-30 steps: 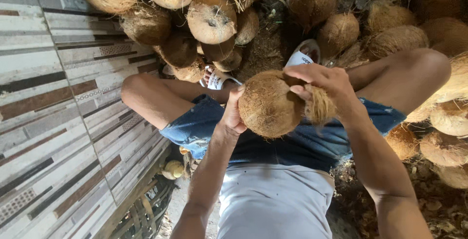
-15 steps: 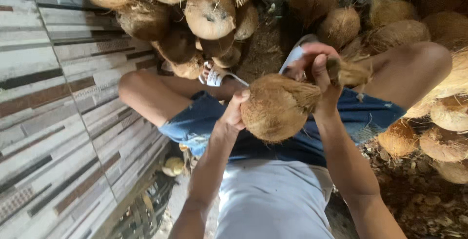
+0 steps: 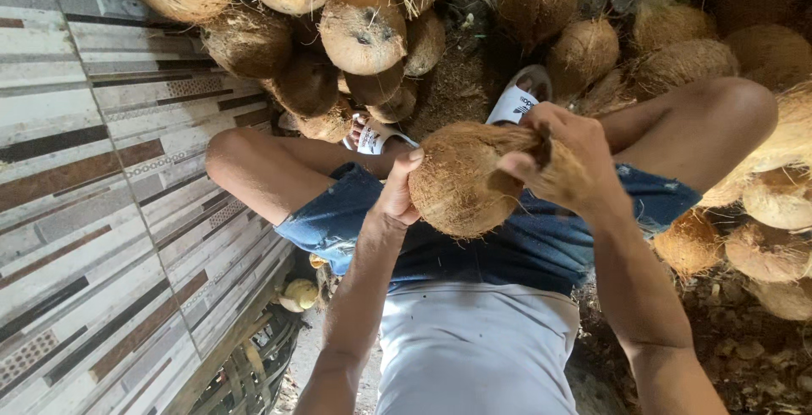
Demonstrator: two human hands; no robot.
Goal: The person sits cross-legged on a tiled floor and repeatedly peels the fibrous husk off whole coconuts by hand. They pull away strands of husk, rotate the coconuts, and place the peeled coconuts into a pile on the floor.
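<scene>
I sit with knees spread, holding a brown, hairy coconut (image 3: 461, 180) over my lap. My left hand (image 3: 397, 195) cups its left side, thumb on top. My right hand (image 3: 562, 157) grips a tuft of husk fibre (image 3: 565, 176) still attached at the coconut's right end, fingers closed around it. Both hands are on the same coconut, just above my blue denim shorts (image 3: 355, 220).
A heap of husked coconuts (image 3: 364, 30) lies ahead beyond my white sandals (image 3: 514, 102), and more coconuts (image 3: 778, 203) pile at the right. A tiled wall (image 3: 93, 212) runs along the left. Husk scraps cover the ground (image 3: 744, 356).
My right hand pulled a tuft of fibre up and away from the coconut, then came back down to its right end. The left hand stayed cupped on the coconut.
</scene>
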